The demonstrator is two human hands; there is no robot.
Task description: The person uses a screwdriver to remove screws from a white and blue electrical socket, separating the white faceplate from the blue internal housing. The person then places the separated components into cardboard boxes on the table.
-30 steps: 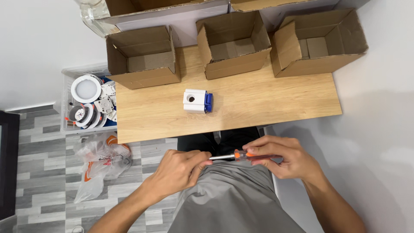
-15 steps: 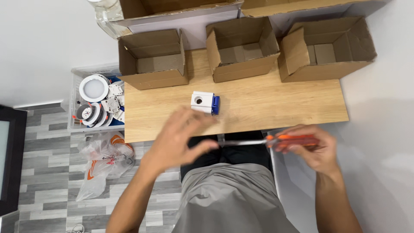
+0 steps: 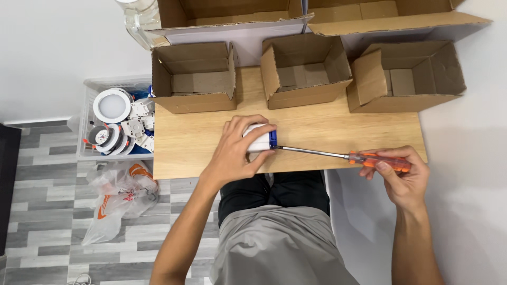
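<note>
one small white plastic box (image 3: pixel 260 141) with a blue end sits mid-table, gripped under the left hand (image 3: pixel 237 150). the right hand (image 3: pixel 401 174) clasps an orange-handled screwdriver (image 3: pixel 364 157), its steel tip touching the blue end. smooth wooden tabletop (image 3: pixel 327 126) lies bare toward the front edge; three open cardboard boxes (image 3: pixel 305 71) line the back.

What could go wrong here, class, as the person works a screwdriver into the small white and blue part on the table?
1. The screwdriver tip points toward the left hand gripping the white and blue part; a slip might jab its fingers.
2. The right hand holds the handle off the wooden table edge, unsupported, so aim may wander.
3. The part sits near the front edge and could slide off.
</note>
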